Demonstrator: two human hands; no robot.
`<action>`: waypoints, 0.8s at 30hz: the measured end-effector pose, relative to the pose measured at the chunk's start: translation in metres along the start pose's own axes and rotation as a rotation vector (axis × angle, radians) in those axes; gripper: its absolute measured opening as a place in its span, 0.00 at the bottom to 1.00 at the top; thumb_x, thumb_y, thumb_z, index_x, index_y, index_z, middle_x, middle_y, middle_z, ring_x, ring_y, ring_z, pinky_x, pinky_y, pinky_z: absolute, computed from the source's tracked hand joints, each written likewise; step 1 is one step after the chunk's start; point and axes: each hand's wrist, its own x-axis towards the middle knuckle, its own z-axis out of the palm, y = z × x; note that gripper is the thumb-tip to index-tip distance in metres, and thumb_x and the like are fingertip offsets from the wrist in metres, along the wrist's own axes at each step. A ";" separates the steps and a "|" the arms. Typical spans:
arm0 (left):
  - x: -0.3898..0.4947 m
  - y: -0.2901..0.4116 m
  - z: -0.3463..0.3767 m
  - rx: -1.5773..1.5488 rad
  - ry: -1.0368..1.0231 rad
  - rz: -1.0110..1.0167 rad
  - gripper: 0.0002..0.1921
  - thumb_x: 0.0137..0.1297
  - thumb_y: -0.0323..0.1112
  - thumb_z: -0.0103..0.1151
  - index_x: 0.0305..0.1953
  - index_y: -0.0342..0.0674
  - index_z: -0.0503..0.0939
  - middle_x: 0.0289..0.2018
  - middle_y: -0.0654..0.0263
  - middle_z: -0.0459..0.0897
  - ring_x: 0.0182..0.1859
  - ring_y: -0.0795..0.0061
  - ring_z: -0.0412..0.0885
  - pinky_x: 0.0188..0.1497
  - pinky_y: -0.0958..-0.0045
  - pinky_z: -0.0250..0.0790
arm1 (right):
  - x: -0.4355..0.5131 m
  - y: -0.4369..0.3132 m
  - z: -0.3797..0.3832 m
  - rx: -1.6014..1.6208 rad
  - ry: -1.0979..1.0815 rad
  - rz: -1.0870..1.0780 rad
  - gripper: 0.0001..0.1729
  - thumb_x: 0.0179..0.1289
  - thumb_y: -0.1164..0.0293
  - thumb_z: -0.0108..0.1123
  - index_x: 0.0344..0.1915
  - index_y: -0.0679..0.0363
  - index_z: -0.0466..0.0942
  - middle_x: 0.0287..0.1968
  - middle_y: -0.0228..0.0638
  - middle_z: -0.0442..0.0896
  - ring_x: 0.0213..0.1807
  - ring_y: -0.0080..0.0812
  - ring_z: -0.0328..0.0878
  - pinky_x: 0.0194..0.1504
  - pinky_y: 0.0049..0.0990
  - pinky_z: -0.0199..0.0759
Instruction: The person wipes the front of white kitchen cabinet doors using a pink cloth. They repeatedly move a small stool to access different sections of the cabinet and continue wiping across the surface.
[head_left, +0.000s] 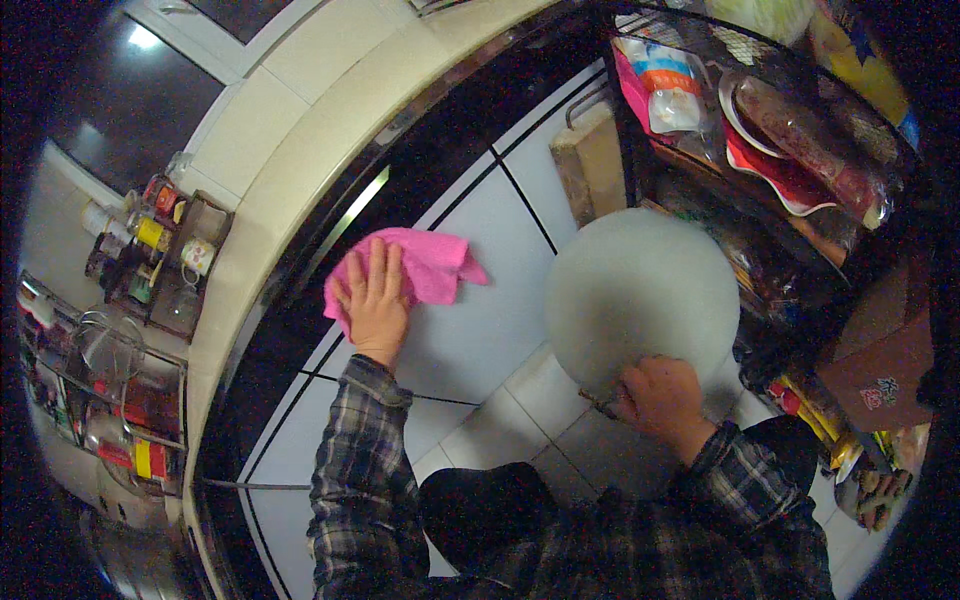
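Observation:
A pink cloth (439, 262) lies spread under my left hand (377, 300), which presses it flat against the white cabinet front (480, 202) and the dark band along its upper edge. The fingers of that hand are apart. My right hand (667, 397) is at the near edge of a round pale, translucent disc-like lid or board (637, 285), with its fingers curled on the rim. Plaid sleeves cover both arms.
A counter (300, 180) curves along the left, with a rack of jars (191, 262) on it. Wire shelving (705, 37) with packaged food stands at right. A wooden block or board (589, 161) leans near it. A brown box (881, 367) is at far right, above tiled floor (551, 390).

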 end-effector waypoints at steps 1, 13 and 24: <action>-0.004 0.006 0.011 -0.028 -0.018 0.028 0.34 0.62 0.37 0.54 0.72 0.55 0.62 0.74 0.69 0.59 0.73 0.54 0.56 0.71 0.35 0.42 | -0.001 0.001 0.001 0.027 0.045 -0.027 0.11 0.50 0.61 0.65 0.26 0.54 0.75 0.25 0.36 0.73 0.29 0.44 0.74 0.29 0.43 0.65; -0.023 0.091 0.070 -0.038 -0.443 0.651 0.37 0.64 0.31 0.44 0.76 0.44 0.51 0.78 0.70 0.46 0.79 0.68 0.41 0.79 0.61 0.33 | 0.005 -0.002 -0.016 0.066 -0.020 -0.012 0.10 0.51 0.63 0.65 0.26 0.54 0.75 0.25 0.37 0.75 0.28 0.44 0.78 0.27 0.45 0.70; 0.132 0.089 -0.005 -0.101 0.052 0.187 0.32 0.66 0.30 0.44 0.73 0.48 0.60 0.75 0.71 0.56 0.76 0.61 0.52 0.75 0.49 0.44 | 0.002 0.005 -0.011 0.037 0.010 -0.080 0.08 0.51 0.63 0.64 0.26 0.51 0.76 0.24 0.35 0.75 0.26 0.42 0.78 0.26 0.43 0.72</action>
